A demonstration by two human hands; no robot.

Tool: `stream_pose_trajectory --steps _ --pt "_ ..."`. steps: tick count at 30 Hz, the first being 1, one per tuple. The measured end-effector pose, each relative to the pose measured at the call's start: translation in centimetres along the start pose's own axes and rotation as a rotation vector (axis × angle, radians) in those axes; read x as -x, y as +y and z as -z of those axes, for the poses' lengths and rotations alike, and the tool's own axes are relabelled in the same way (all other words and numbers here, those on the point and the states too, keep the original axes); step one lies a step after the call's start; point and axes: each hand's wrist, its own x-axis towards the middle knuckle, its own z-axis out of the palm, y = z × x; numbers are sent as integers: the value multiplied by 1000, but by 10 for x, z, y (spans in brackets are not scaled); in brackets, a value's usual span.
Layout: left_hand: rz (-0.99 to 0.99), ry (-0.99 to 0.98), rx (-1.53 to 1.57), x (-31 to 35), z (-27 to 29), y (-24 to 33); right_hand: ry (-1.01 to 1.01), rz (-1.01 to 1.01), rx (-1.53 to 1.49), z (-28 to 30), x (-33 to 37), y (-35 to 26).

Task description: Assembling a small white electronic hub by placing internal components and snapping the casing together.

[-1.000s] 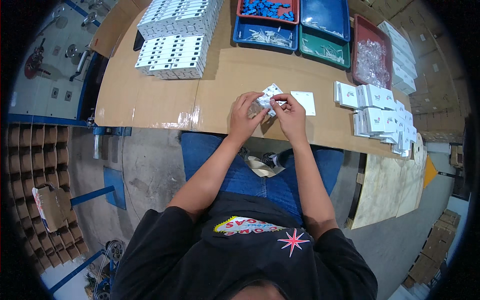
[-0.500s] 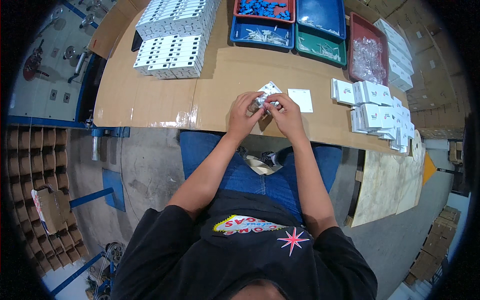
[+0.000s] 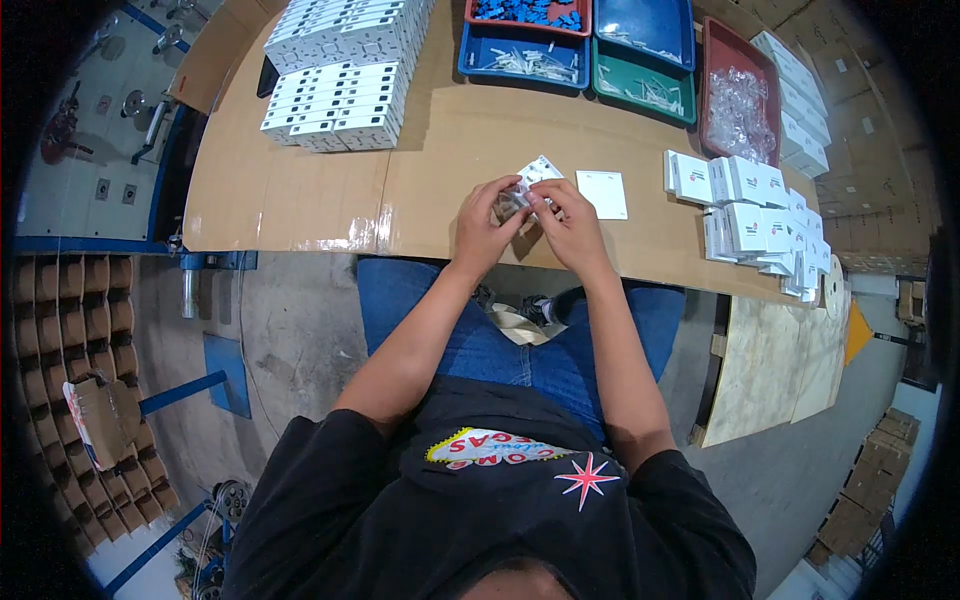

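My left hand [image 3: 483, 230] and my right hand [image 3: 572, 232] meet above the table's near edge, fingers closed on a small clear plastic bag [image 3: 510, 205]. What the bag contains is too small to make out. Just beyond my fingertips a white square piece with small dark marks [image 3: 541, 170] is partly covered by the hands; I cannot tell whether it lies on the table or is held. To the right of my right hand, a flat white square plate [image 3: 601, 196] lies on the cardboard-covered tabletop [image 3: 330, 205].
Stacked white boxes [image 3: 335, 105] stand at the far left. Trays at the back hold blue parts [image 3: 525, 12], white plastic pieces [image 3: 530, 65] and clear bags [image 3: 740, 115]. Several small white boxes [image 3: 750, 225] are piled at the right, near the table edge.
The clear bag looks more spread out between my fingers, and my right fingertips have shifted slightly. My forearms stay nearly in place.
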Motion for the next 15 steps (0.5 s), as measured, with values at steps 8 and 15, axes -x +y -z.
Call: stream_pose_trajectory --steps 8,15 --pt "43 -18 -12 1 -1 -2 -24 -93 -71 -2 2 8" --pt "-79 -19 -134 -1 -1 -1 -40 -154 -183 -3 1 16"
